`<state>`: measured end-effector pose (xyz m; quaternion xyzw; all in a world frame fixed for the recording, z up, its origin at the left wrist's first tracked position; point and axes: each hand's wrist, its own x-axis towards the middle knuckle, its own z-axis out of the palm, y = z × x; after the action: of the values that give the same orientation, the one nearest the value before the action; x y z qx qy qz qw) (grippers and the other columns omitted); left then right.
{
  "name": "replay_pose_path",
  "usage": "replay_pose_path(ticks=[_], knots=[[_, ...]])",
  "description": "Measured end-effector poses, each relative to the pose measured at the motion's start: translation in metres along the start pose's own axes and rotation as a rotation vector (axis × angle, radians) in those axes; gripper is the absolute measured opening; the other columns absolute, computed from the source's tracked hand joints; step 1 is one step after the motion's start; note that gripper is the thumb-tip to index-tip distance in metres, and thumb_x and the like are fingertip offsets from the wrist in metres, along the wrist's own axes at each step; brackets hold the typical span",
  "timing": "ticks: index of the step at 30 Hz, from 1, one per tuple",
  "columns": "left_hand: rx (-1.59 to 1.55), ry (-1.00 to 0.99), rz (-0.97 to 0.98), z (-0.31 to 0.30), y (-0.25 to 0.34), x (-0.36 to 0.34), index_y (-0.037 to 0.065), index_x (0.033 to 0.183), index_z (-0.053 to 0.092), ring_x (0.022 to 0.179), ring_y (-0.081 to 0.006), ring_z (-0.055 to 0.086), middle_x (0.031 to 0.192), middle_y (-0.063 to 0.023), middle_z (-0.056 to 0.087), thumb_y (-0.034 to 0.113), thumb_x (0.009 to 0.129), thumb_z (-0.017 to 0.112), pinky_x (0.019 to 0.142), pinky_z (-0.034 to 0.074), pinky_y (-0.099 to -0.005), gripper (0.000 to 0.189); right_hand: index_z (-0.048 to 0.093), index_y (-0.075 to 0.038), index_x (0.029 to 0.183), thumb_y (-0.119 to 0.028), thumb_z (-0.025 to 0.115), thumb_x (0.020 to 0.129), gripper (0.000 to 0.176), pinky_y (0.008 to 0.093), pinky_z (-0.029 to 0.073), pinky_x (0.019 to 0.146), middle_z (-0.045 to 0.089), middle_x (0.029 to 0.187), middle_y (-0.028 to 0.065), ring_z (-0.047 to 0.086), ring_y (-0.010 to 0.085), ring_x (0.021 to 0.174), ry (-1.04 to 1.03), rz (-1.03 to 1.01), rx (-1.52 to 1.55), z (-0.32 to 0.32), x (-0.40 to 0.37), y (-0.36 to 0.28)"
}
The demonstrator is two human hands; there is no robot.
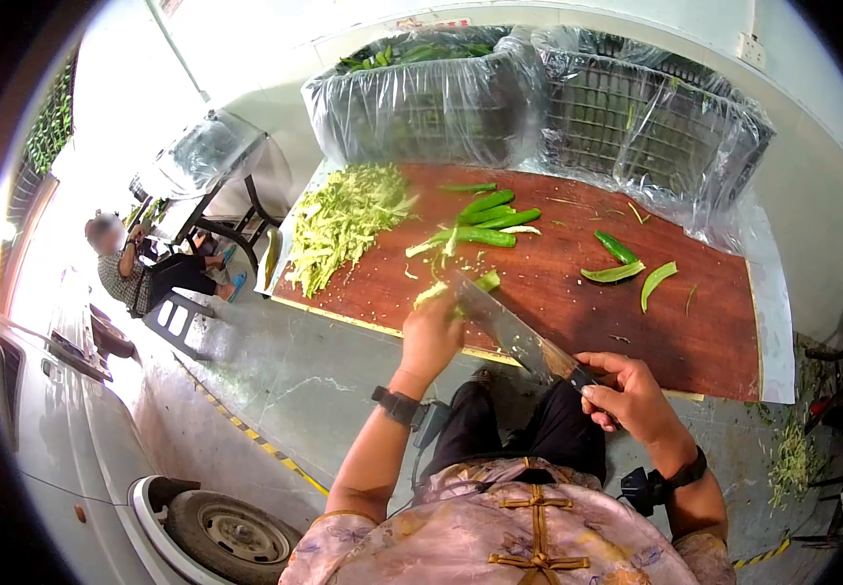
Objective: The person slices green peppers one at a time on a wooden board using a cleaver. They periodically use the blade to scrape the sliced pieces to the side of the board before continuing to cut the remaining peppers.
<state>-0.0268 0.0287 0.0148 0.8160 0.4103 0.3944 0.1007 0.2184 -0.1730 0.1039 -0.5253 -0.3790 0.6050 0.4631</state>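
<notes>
My right hand (631, 395) is closed round the black handle of a wide-bladed kitchen knife (509, 327), whose blade points up and left across the board's front edge. The blade's tip is close to my left hand (431, 336). That hand is closed on a pale green vegetable piece (431, 292), mostly covered by my fingers. Just beyond lie several long green vegetables (488, 207), pepper-like in shape. On the right of the brown board (558, 292) are a whole one (615, 246) and two split pieces (658, 285). A large heap of pale green strips (348, 224) covers the left end.
Two plastic-lined crates (421, 107) of green vegetables stand along the back. Another person (139, 268) sits at the far left beside a small table (202, 161). A vehicle (80, 439) is at lower left. Scraps (794, 458) litter the floor at right.
</notes>
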Motion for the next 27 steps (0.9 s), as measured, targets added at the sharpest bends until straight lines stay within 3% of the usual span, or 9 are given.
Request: replay_pose_path(ticks=[5, 14, 24, 27], knots=[[-0.031, -0.072, -0.040, -0.005, 0.000, 0.003, 0.006, 0.101, 0.067, 0.080, -0.0366, 0.064, 0.088, -0.0163, 0.066, 0.012, 0.079, 0.065, 0.072, 0.052, -0.0457, 0.023, 0.053, 0.003, 0.133, -0.005, 0.063, 0.089, 0.046, 0.0204, 0.040, 0.045, 0.062, 0.075, 0.0055, 0.051, 0.0052, 0.054, 0.031, 0.024, 0.017, -0.009, 0.006, -0.001], [-0.007, -0.140, -0.064, -0.012, -0.001, 0.003, 0.006, 0.103, 0.069, 0.084, -0.0364, 0.066, 0.093, -0.0175, 0.068, 0.015, 0.080, 0.066, 0.074, 0.053, -0.0447, 0.025, 0.053, 0.003, 0.133, -0.007, 0.063, 0.089, 0.046, 0.0201, 0.040, 0.045, 0.063, 0.075, 0.0051, 0.051, 0.0048, 0.053, 0.049, 0.017, -0.034, -0.017, 0.009, 0.000], [-0.053, -0.143, -0.076, -0.023, 0.000, 0.006, -0.001, 0.094, 0.067, 0.074, -0.0314, 0.065, 0.083, -0.0174, 0.066, 0.009, 0.075, 0.072, 0.068, 0.052, -0.0385, 0.022, 0.055, 0.003, 0.132, -0.007, 0.063, 0.089, 0.044, 0.0202, 0.040, 0.044, 0.063, 0.074, 0.0054, 0.051, 0.0050, 0.053, 0.038, 0.012, 0.001, -0.019, 0.009, 0.002], [-0.071, -0.206, -0.144, -0.032, 0.005, 0.006, -0.001, 0.096, 0.068, 0.074, -0.0305, 0.066, 0.083, -0.0175, 0.067, 0.009, 0.074, 0.072, 0.069, 0.052, -0.0374, 0.024, 0.056, 0.003, 0.132, -0.006, 0.063, 0.089, 0.044, 0.0202, 0.040, 0.043, 0.063, 0.073, 0.0054, 0.051, 0.0052, 0.052, 0.147, -0.023, -0.061, -0.021, 0.009, 0.001]])
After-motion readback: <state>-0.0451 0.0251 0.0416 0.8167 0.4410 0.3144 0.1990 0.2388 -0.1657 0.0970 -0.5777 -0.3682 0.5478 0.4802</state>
